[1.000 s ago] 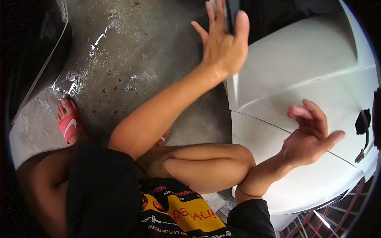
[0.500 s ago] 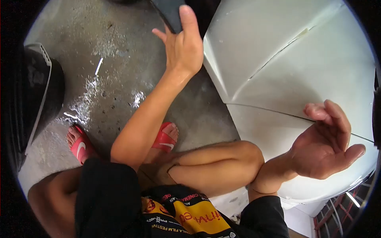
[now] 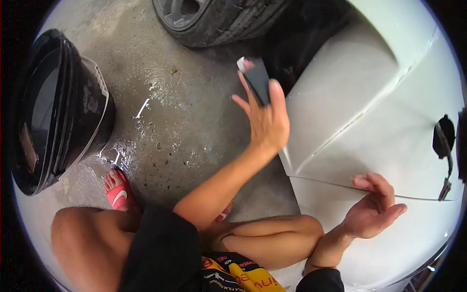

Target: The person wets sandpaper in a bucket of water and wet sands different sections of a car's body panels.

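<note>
My left hand is stretched out above the wet floor beside the car. It grips a dark grey sheet of sandpaper between thumb and fingers, and a small white bit shows at the sheet's far end. Close to the hand is a pale white car panel with a long raised crease running across it. My right hand is held palm up over the lower panel, fingers loosely bent and apart, with nothing in it. Whether it touches the panel I cannot tell.
A black bucket with a pale handle stands at the left. A car tyre is at the top, beside the dark wheel arch. The concrete floor is wet. At the right, the panel has a dark oval opening with a black cable hanging.
The view has shifted, bringing more of the bucket and tyre into sight. My left hand appears lower and further right with the sandpaper; my right hand appears lower and slightly further left.
</note>
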A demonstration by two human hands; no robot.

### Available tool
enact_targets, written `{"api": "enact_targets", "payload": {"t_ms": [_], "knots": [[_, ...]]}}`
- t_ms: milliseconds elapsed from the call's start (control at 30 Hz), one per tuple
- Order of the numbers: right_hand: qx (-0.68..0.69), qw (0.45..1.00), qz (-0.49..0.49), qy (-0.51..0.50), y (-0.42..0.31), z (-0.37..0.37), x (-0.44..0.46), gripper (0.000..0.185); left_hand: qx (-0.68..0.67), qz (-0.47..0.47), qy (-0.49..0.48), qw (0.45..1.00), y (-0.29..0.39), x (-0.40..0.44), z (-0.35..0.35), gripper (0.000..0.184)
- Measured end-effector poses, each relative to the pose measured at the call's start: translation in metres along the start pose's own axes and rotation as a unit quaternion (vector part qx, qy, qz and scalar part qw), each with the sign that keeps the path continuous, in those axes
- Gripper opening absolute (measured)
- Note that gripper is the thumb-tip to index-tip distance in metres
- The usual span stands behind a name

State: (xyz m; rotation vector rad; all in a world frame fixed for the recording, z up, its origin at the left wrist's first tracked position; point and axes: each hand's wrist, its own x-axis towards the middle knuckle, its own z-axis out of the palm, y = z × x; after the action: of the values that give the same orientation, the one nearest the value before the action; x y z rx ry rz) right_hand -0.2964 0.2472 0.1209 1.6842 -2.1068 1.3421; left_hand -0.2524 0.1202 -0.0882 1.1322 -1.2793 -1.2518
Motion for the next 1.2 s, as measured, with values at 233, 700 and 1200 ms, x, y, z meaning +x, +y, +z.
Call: {"api": "enact_targets", "payload": {"t_ms": [233,700,1200], "knots": [[-0.068,0.997,0.009,0.031,-0.005,0.015,0.008,0.082,-0.136,-0.045,0.083,0.986,0.038,0.032,-0.025,0.079],[-0.099,0.993,0.012,0.061,-0.012,0.028,0.017,0.082,-0.066,0.06,0.091,0.992,0.016,-0.016,-0.003,0.068],[-0.102,0.994,0.006,0.024,-0.009,0.019,0.008,0.083,0.027,0.204,0.055,0.977,-0.038,-0.038,0.004,0.075]]}}
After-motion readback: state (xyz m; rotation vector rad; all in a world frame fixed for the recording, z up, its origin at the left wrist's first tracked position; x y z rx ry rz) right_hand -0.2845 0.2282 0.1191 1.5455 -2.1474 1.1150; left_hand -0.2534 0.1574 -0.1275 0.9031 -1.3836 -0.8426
